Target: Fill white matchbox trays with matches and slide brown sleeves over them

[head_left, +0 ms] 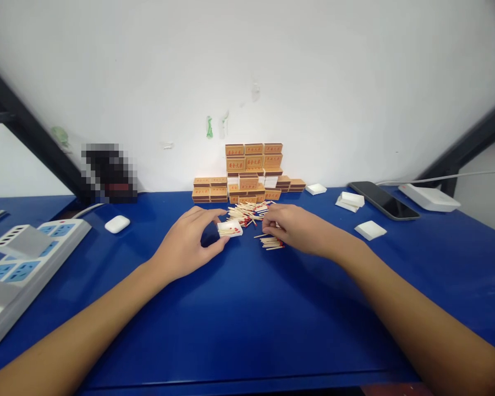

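Observation:
My left hand (192, 237) grips a small white matchbox tray (236, 225) between thumb and forefinger. Several red-tipped matches (228, 231) lie inside the tray. To its right, my right hand (291, 224) is closed in a pinch over a row of loose matches (272, 243). One match (259, 236) sticks out at its fingertips; the fingers partly hide it. Behind both hands spreads a heap of loose matches (245, 212), heads pointing various ways.
Orange matchboxes (254, 162) are stacked against the wall. White trays (370, 230) and a phone (385, 200) lie at right, near a white device (429, 197). At left are a power strip (37, 264) and a white earbud case (117, 224). The tabletop (247, 330) is blue.

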A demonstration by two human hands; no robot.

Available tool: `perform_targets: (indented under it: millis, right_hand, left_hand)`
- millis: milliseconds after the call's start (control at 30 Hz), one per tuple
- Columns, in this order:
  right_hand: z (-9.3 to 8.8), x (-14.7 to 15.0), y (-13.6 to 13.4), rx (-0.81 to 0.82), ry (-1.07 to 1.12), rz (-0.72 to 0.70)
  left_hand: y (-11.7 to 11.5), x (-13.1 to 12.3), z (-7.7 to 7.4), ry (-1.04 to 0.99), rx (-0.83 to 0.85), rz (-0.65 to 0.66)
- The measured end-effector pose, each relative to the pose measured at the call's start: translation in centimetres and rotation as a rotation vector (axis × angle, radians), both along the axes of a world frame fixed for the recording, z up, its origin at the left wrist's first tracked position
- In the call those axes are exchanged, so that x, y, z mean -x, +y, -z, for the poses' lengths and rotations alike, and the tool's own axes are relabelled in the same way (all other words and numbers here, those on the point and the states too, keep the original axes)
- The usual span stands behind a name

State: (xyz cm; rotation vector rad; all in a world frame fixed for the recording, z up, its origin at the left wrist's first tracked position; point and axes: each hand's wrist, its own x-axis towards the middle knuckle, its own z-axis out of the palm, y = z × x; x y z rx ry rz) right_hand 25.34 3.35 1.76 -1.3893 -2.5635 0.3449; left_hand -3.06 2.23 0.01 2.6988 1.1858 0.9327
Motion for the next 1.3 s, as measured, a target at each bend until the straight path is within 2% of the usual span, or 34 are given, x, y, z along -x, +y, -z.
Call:
perform_targets:
  millis: [133,333,533,600,767,933,1167,1300]
  right_hand:
    - [0.1,-0.5,0.3,-0.016,0.028,0.006]
    - [0.1,0.1,0.0,0.100,-0.019,0.003]
    - [-0.6,-1.1,-0.2,0.149,-0.024,0.001]
    - [-0.9,-1.5,-0.2,0.131,-0.021,0.004]
    - [-0.5,-1.1,0.2,0.010,-0.035,0.156]
    - [0.2,-0.5,0.5,0.083,0.007,0.059]
    - [-1.3,-1.8,-0.5,0.276,0.063,-0.026]
    - [-1.3,-1.7,-0.5,0.314,0.040,-0.034]
  left_hand:
    - [0.0,-0.1,0.0,-0.004,-0.004,0.005]
    - [0.0,-0.1,0.1,0.011,-0.001,0.004]
    - [0.0,0.2,0.0,0.005,-0.004,0.002]
    - [0.0,0.1,0.1,0.002,-0.003,-0.001]
    - [0.0,0.1,0.1,0.010,0.001,0.011]
    - [0.1,0.1,0.0,0.011,-0.012,0.009]
    - [0.0,0.0,0.1,-0.001,0.002,0.008]
    - [-0.2,-0.1,0.2,-0.013,0.032,0.025]
